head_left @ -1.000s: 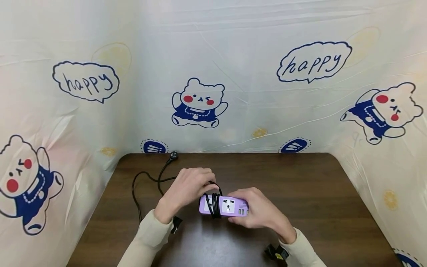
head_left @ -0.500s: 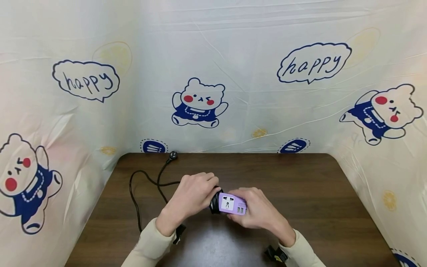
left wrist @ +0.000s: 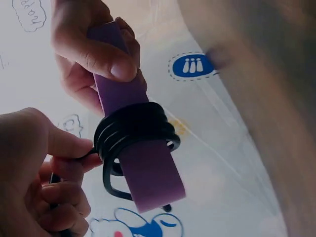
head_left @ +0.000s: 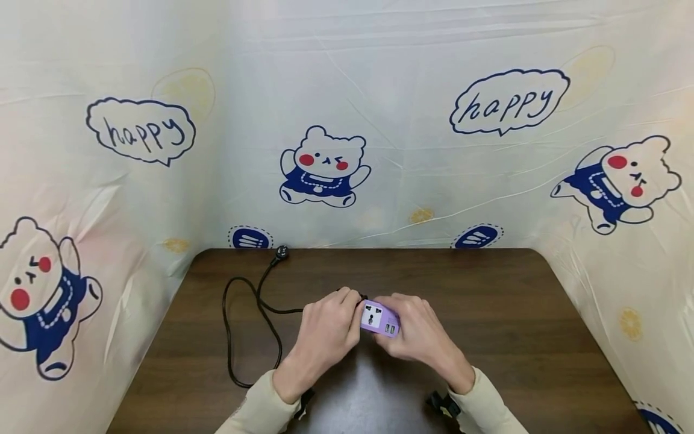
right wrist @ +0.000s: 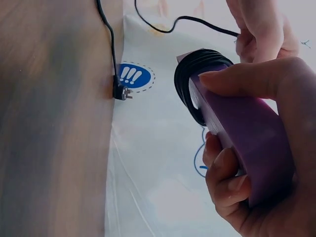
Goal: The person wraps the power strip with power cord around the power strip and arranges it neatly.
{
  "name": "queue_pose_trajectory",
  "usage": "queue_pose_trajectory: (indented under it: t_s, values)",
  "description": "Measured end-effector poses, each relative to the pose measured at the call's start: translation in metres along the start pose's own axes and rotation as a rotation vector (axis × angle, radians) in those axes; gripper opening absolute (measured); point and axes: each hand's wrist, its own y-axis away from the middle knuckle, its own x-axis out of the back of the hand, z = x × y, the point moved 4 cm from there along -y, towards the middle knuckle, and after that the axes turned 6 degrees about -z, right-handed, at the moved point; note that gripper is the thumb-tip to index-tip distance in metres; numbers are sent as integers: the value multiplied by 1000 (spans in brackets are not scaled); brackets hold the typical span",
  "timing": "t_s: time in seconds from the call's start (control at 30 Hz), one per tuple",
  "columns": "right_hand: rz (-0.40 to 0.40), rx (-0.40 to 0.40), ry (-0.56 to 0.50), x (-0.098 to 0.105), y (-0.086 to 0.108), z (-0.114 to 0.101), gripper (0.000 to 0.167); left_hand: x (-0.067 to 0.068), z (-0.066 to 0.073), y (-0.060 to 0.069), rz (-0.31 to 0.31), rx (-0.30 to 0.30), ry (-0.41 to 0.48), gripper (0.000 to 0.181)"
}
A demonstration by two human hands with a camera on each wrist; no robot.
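A purple power strip [head_left: 381, 319] with white sockets and USB ports is held over the table by my right hand [head_left: 417, 330], whose fingers and thumb wrap its end. Several turns of black cord [left wrist: 136, 126] circle the strip's middle, as the left wrist view shows. My left hand [head_left: 328, 322] pinches the cord beside these turns, thumb against fingers. In the head view it hides the strip's left part and most of the coil. From my left hand the loose cord [head_left: 228, 331] runs onto the table in a loop and ends in a black plug [head_left: 281, 253].
The dark wooden table [head_left: 488, 313] has rounded far corners. The plug lies at its far edge, left of centre. A pale curtain [head_left: 406, 120] with printed bears and lettering hangs behind the table and along both sides.
My left hand has moved right and toward me, over the coil. The strip has turned and its left part is now covered. The loose cord loop on the table has shifted.
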Motion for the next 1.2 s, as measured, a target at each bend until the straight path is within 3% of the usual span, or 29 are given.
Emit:
queue_pose_trajectory:
  t_s: [0.33, 0.5, 0.77, 1.03, 1.2]
  values:
    - [33, -15, 16, -5, 2, 7, 45, -18, 0, 17, 109, 110, 161, 9]
    - [70, -27, -14, -4, 2, 10, 45, -26, 1, 26, 177, 123, 285, 22]
    - [146, -38, -26, -7, 6, 12, 50, -33, 0, 28, 283, 124, 433, 20]
    - [165, -37, -25, -7, 5, 10, 50, -36, -1, 31, 294, 172, 554, 13]
    - [183, -31, -32, -7, 4, 10, 49, -40, -1, 33, 262, 201, 617, 10]
